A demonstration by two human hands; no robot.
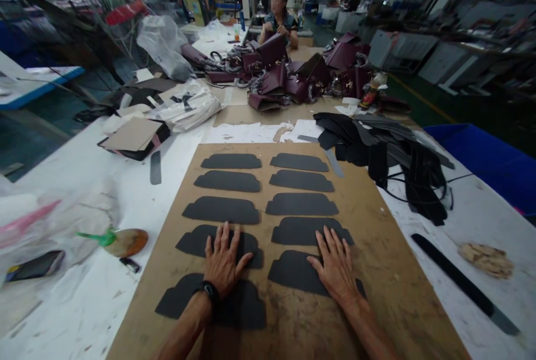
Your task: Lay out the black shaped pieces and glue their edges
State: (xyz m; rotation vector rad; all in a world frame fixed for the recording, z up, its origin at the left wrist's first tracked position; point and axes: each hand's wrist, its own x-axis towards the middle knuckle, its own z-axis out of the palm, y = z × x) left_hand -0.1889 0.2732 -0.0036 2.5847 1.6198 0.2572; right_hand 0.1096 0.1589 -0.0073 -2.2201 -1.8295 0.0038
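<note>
Several dark grey shaped panels lie in two columns on a brown board (pixel 293 315). My left hand (pixel 224 262), with a black band at its wrist, rests flat with fingers spread on a panel (pixel 190 241) in the left column. Its forearm crosses the nearest left panel (pixel 178 296), hiding part of it. My right hand (pixel 335 262) lies with fingers apart over the nearest right panel (pixel 291 270), its fingertips on the panel just beyond (pixel 293 230). Neither hand holds anything. Farther up the board, another left panel (pixel 221 210) and right panel (pixel 301 204) lie uncovered.
Black strips (pixel 377 142) are heaped at the right, near a blue bin (pixel 486 159). Maroon handbags (pixel 276 78) pile up at the far end, before a seated person (pixel 278 22). At left are a glue bottle (pixel 125 241), a phone (pixel 36 266) and stacked boards (pixel 132 134).
</note>
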